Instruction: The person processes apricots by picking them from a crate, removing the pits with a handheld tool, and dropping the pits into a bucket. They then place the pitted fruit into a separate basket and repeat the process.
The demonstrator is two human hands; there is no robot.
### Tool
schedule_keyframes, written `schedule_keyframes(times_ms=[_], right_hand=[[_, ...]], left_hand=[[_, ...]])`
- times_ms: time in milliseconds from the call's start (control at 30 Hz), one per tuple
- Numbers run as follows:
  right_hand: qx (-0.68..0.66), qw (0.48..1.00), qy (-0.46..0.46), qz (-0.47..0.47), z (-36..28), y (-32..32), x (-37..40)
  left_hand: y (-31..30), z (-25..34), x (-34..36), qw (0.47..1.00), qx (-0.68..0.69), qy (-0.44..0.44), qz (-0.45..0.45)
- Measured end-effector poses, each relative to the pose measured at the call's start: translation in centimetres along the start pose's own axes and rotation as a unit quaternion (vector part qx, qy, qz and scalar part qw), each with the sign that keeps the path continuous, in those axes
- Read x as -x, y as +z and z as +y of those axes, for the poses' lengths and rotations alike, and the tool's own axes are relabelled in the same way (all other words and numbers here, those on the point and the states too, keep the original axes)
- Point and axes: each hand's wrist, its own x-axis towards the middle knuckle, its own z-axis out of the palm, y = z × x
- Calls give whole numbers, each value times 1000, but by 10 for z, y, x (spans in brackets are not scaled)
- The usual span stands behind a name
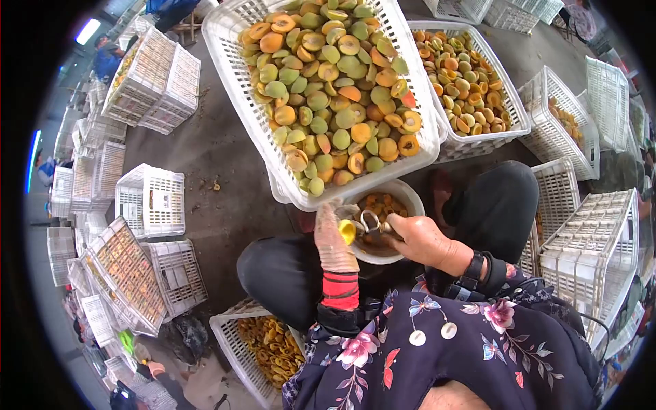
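Note:
My left hand [332, 236], in a pale, dirty glove, is closed around a yellow fruit half [347, 232], beside the rim of a white bucket [414, 198]. My right hand [425, 240] is bare and grips a tool with a curved metal loop [370, 220]; its handle is mostly hidden in the fist. The loop is close to the fruit half, over the bucket. Inside the bucket lie orange-brown fruit pieces [384, 203]. Just beyond my hands stands a large white crate [229, 75], heaped with green and orange fruit halves [335, 89].
Another white crate [523, 123] of fruit halves stands at the back right. A crate [229, 335] by my left leg holds darker, scooped-looking pieces [270, 348]. Stacked crates [147, 82] line the left, more crates [581, 253] the right. A person's hand [156, 369] shows lower left.

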Motion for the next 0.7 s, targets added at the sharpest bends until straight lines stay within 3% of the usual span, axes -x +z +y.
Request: schedule_keyframes(times_ms=[33,67,133,200,267,300,333,400,433,467,533,600,667,700], right_hand=[[-78,995,-2,61,-6,-1,-4],[-155,981,-5,121,-12,-2,-9],[-208,969,-12,134,-12,-1,-16],[-210,966,-51,139,3,2,-22],[-178,967,0,183,11,-37,-22],[-106,966,42,234,18,-65,-23],[-77,952,107,276,40,-90,-30],[-16,890,101,444,61,-139,-42],[-28,876,42,480,80,-144,-54],[-26,875,40,481,80,-140,-66],[62,956,170,232,74,-120,-100],[-27,973,57,223,80,-74,-135],[31,970,-6,239,88,-40,-160],[28,970,-7,240,91,-30,-168]], left_hand=[[3,-4,6,998,-48,33,-27],[-3,-13,-1,964,-193,153,-100],[8,-12,9,984,-64,-17,-168],[6,-25,1,980,-30,-22,-195],[5,-30,-3,983,-9,-11,-184],[4,-14,0,982,25,-90,-161],[1,-16,-3,982,27,-89,-162],[-4,-23,-10,991,40,-81,-94],[-2,-20,-10,991,47,-81,-91],[-1,-21,-13,991,48,-79,-93],[0,-23,-16,989,53,-102,-87],[-1,-25,-16,993,22,-88,-79],[-13,-42,-25,988,-123,46,-83],[-17,-46,-29,989,-125,21,-75]])
